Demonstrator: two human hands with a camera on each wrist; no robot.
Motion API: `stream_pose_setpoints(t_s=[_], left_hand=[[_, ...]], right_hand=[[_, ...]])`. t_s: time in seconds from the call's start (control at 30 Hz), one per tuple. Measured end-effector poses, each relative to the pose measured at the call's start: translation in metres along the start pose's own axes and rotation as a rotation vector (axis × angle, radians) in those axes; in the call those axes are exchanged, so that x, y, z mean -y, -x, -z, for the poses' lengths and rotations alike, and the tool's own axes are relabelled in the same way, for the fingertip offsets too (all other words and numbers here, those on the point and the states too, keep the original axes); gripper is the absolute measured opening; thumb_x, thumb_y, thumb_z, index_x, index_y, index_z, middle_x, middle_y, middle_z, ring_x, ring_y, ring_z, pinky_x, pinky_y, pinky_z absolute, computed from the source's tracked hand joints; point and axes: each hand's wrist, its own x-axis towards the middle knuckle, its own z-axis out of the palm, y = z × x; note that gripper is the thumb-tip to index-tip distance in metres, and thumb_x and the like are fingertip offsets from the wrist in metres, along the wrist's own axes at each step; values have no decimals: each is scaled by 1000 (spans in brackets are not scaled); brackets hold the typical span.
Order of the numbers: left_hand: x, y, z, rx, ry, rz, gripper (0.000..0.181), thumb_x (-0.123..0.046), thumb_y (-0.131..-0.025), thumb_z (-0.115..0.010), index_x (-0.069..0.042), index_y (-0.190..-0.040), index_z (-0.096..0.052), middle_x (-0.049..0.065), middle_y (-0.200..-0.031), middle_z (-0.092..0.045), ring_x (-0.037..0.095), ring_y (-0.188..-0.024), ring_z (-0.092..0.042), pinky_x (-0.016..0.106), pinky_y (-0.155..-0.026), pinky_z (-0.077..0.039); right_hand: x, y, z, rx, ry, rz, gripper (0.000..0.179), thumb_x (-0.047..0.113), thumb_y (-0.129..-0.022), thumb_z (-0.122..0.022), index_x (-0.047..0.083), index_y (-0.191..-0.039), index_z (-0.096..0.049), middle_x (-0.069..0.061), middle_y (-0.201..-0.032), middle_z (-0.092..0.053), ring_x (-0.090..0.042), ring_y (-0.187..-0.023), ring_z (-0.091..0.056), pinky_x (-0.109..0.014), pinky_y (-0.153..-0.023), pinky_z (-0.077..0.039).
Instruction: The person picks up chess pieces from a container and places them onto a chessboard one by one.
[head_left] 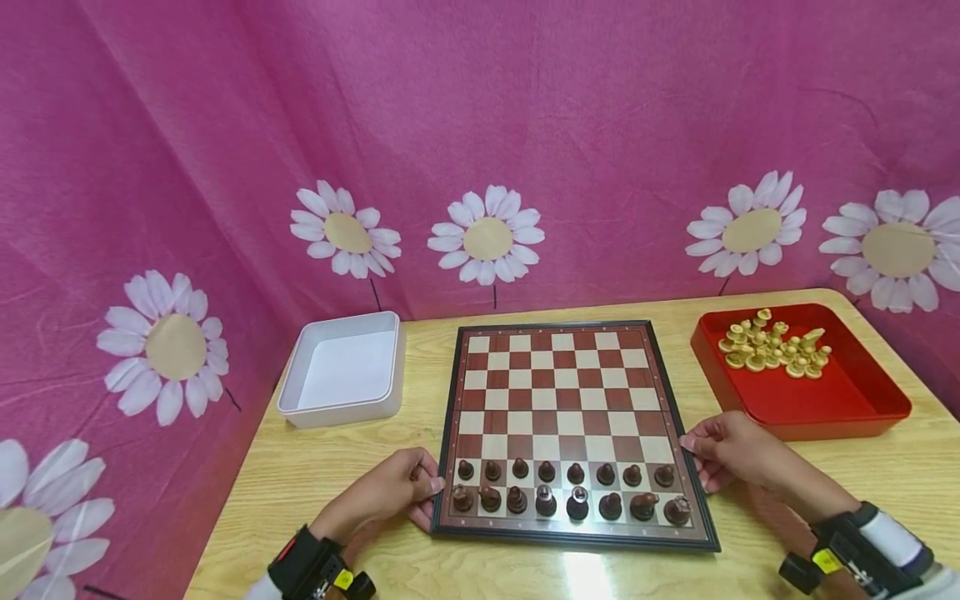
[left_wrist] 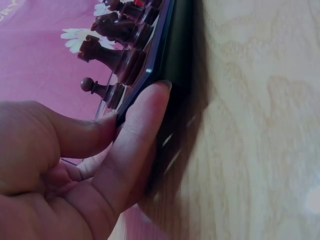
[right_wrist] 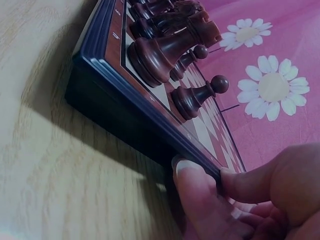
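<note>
Sixteen dark chess pieces (head_left: 546, 500) were stood upright in two rows at the near end of the chessboard (head_left: 555, 400), which was set in the middle of the surface (head_left: 255, 500). The board was gripped from both sides: its left edge was pinched near the front corner by the left hand (head_left: 405, 483), and its right edge was pinched, slightly farther up, by the right hand (head_left: 731, 450). Whether the board was fully borne by the surface or raised a little could not be told.

For this grip to be used well, even pressure from both hands seemed to be called for, since a twist could be caused by the uneven holds. Any shift was best made slowly and kept level, as the crowded pieces could be tipped or slid off their squares by a jerk. Thumbs were best kept on the rim, clear of the pawns.

Care was also needed on the right, where a red tray (head_left: 832, 396) holding gold pieces (head_left: 756, 358) was placed close to the right hand. More room was left beside the white tray (head_left: 341, 362), beyond the left hand.
</note>
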Motion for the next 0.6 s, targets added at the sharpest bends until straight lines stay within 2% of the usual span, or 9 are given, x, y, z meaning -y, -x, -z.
stream_pose_setpoints(t_s=[0.1, 0.27, 0.6], left_hand=[[0, 0, -1, -4, -7, 10, 9, -5, -107, -54, 2, -110, -52, 9, -80, -61, 16, -59, -69, 32, -60, -66], [4, 1, -6, -1, 47, 29, 10, -7, -107, -54, 2, -109, -52, 9, -81, -59, 18, -64, -68, 34, -63, -67], [5, 4, -10, 23, 61, 10, 10, -6, -106, -55, 1, -109, -49, 8, -76, -61, 15, -61, -68, 30, -61, -66]], right_hand=[[-1, -1, 1, 0, 7, 9, 25, 16, -105, -60, -8, -106, -64, -4, -74, -66, -16, -64, -67, -31, -62, -67], [-3, -3, 3, -6, 14, 8, 25, 16, -106, -59, -9, -106, -64, -4, -73, -66, -16, -64, -66, -31, -61, -66], [-4, -6, 5, -10, 28, 18, 25, 17, -106, -59, -8, -103, -65, -3, -72, -65, -15, -63, -66, -31, -60, -66]])
